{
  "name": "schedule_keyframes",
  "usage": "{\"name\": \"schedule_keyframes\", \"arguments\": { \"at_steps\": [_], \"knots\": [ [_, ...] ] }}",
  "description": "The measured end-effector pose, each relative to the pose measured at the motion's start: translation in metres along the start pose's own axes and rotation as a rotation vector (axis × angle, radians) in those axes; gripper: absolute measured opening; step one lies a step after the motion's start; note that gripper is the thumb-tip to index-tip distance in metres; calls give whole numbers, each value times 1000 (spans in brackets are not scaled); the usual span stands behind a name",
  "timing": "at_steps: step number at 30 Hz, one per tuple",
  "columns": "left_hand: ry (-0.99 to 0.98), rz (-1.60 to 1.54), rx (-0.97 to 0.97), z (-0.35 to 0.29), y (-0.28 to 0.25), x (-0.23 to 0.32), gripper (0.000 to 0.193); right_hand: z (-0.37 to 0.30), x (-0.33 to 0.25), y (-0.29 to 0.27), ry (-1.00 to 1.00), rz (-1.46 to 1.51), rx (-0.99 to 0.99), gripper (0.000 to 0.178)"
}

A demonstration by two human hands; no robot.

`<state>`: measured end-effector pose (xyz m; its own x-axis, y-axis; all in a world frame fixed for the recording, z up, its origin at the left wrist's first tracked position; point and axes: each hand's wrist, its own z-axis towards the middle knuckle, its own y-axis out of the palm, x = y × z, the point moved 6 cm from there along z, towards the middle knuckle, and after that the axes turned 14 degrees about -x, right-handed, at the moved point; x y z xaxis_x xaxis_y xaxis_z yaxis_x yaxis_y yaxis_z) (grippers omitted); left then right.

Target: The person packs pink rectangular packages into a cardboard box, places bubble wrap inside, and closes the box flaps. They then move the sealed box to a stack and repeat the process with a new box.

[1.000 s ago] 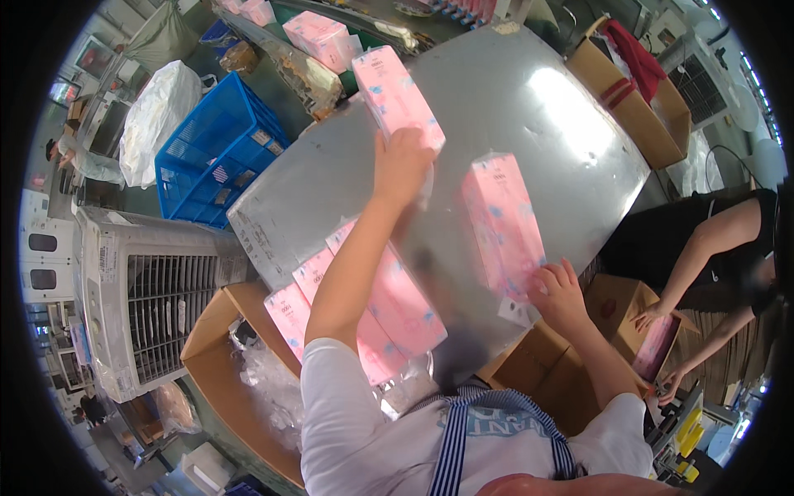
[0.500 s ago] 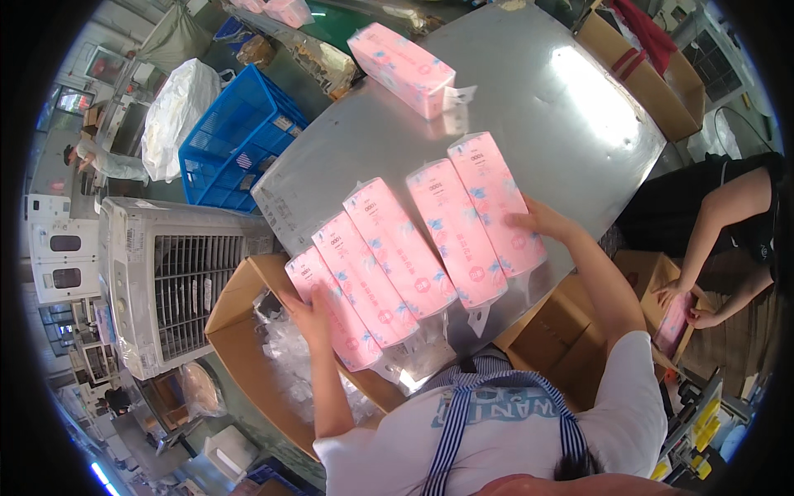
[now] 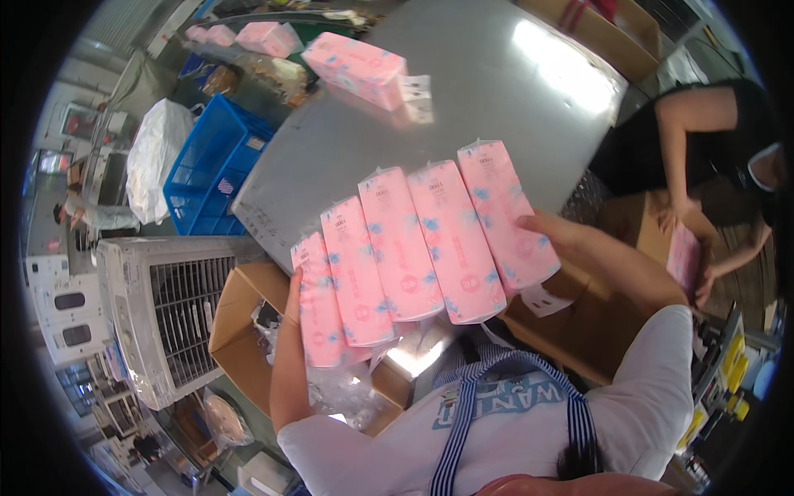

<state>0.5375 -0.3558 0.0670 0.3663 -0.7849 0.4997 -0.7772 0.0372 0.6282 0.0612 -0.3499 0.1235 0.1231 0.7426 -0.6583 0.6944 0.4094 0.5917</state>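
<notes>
Between my two hands is a side-by-side row of several pink tissue packs (image 3: 401, 248) with blue floral print, standing close together and fanned slightly. My left hand (image 3: 295, 296) presses the outer side of the leftmost pack (image 3: 318, 310), most of its fingers hidden behind it. On the other end, my right hand (image 3: 552, 230) grips the rightmost pack (image 3: 506, 219), its thumb on the upper face. The row is at the near edge of the metal table (image 3: 331, 149); whether it is fully lifted is hard to tell. Clear hanging tabs stick out below some packs.
Another tissue pack (image 3: 356, 70) lies farther back on the table, with more on a conveyor (image 3: 310, 31) beyond. Open cardboard boxes stand at left (image 3: 240, 331) and right (image 3: 571, 331). A blue crate (image 3: 211, 174) and an air cooler (image 3: 178, 314) are left. A co-worker's hands (image 3: 682, 223) pack a box.
The packs have come nearer my body and turned more upright in view. The gap in the middle of the row has narrowed. My view has shifted, showing more packs on the conveyor.
</notes>
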Motion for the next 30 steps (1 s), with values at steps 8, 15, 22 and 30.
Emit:
{"name": "schedule_keyframes", "arguments": {
  "at_steps": [8,15,22,30],
  "knots": [
    [-440,69,-321,66,189,-71,62,-294,91,0,186,4,441,52],
    [-812,425,-445,176,323,-201,55,-434,269,-37,133,568,708,43],
    [-471,1788,-258,310,363,-358,34,-359,383,-160,905,-1118,1024,31],
    [11,2060,-772,284,369,-355,43,-296,284,-148,175,-938,1148,43]
  ]
}}
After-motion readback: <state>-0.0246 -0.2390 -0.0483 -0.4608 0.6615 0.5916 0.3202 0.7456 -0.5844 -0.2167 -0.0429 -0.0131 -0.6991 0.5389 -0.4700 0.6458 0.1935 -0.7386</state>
